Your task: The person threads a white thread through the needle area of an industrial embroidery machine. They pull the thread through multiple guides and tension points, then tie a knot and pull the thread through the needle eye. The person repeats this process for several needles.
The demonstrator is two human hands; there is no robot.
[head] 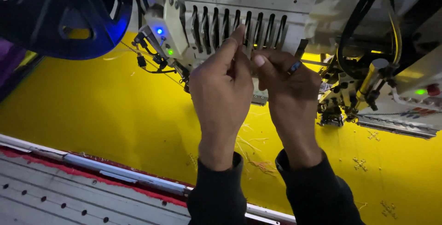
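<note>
Both of my hands are raised in front of the head of an embroidery machine (239,22), a white block with a row of dark vertical slots. My left hand (221,87) has its fingers pinched together at the slots, apparently on a fine thread that is too thin to make out. My right hand (287,91), with a dark ring on one finger, is closed right beside it, fingertips touching those of the left. Dark sleeves cover both wrists.
Yellow fabric (115,114) is stretched under the machine, with small stitched motifs at the right and loose threads (258,160) below my hands. A metal frame rail (124,172) edges it. A blue reel (69,13) hangs top left. Another machine unit (368,87) with cables stands right.
</note>
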